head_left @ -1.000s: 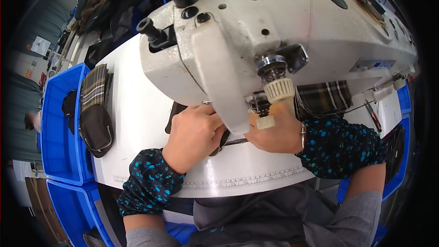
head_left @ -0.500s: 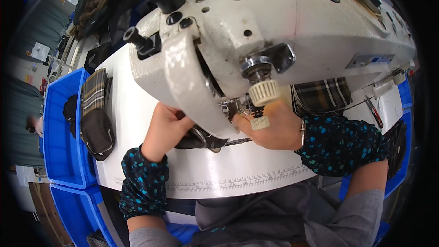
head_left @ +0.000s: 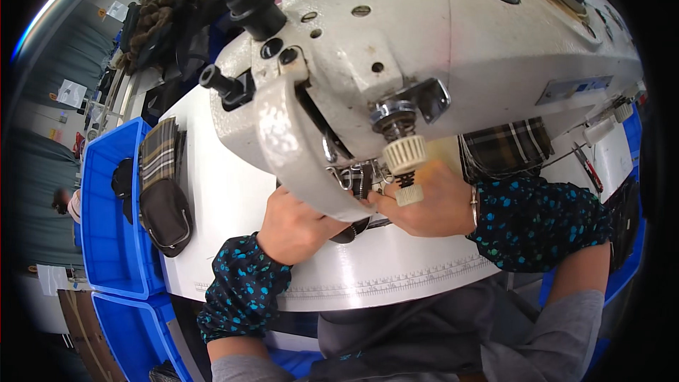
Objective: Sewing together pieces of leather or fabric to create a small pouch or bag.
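Observation:
A white sewing machine [head_left: 339, 49] stands in front of me, its curved guard [head_left: 279, 141] hiding part of the stitching spot. Below the presser foot lies a dark zippered fabric piece [head_left: 346, 235], with some plaid cloth showing near the foot. My left hand [head_left: 297, 226] is closed on this piece at the left of the foot, its fingertips partly behind the guard. At the right of the foot, my right hand [head_left: 428, 201] pinches the same piece's edge, close beneath the cream tension knob [head_left: 404, 154].
Plaid cloth with a dark zippered pouch [head_left: 166, 216] lies at the table's left edge. Beside it hang blue bins [head_left: 113, 269]. More plaid cloth [head_left: 506, 148] lies under the machine arm, and red-handled snips [head_left: 588, 168] rest at the right. A printed ruler [head_left: 396, 281] follows the front edge.
My left hand has moved right, closer to the foot, covering more of the dark piece. My right hand stays near the foot. The whole view has shifted slightly.

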### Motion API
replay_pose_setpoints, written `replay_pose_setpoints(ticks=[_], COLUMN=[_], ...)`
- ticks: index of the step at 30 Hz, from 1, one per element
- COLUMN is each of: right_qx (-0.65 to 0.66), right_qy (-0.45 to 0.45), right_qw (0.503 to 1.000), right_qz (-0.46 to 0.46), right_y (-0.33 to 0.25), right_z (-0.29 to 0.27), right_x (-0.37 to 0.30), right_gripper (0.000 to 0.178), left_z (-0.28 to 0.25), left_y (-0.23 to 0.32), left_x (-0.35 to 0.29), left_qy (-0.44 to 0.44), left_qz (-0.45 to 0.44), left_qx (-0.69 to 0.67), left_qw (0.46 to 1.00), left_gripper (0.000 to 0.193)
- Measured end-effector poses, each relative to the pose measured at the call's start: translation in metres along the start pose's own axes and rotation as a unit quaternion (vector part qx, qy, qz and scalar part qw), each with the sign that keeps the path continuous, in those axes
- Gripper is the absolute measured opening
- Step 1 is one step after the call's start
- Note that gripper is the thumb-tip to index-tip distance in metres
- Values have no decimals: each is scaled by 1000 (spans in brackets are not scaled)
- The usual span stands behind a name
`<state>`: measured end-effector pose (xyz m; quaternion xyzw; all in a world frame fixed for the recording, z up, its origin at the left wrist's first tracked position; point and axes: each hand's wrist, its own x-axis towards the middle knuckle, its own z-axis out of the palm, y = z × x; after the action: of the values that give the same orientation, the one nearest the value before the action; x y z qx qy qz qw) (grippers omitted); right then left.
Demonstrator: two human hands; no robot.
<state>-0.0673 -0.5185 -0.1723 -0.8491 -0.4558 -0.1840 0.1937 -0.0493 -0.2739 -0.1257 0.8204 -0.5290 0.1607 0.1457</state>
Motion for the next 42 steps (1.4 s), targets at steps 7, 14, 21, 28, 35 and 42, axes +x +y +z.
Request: replay_pose_setpoints(ticks=[7, 14, 21, 28, 35, 42], right_qx=[-9, -22, -61, -79, -27, -24], right_qy=[-38, -27, -17, -27, -14, -24], right_qw=[997, 999, 997, 996, 1000, 999], right_qz=[-59, -39, -40, -17, -3, 4], right_y=[-9, -18, -14, -3, -3, -5], right_z=[-8, -10, -6, 6, 4, -2], right_x=[1, -3, -3, -2, -3, 0], right_gripper=[8, 10, 10, 9, 6, 6], left_z=[6, 12, 18, 23, 0, -15], left_y=[12, 13, 2, -12, 6, 31], left_x=[-1, 2, 3, 5, 15, 9], left_qy=[-16, -15, -15, 5, -13, 1], left_qz=[-106, -90, -111, -141, -130, -163], left_qx=[-76, -76, -88, -71, -55, 23], left_qw=[991, 993, 990, 987, 990, 986], left_gripper=[27, 28, 26, 13, 18, 33])
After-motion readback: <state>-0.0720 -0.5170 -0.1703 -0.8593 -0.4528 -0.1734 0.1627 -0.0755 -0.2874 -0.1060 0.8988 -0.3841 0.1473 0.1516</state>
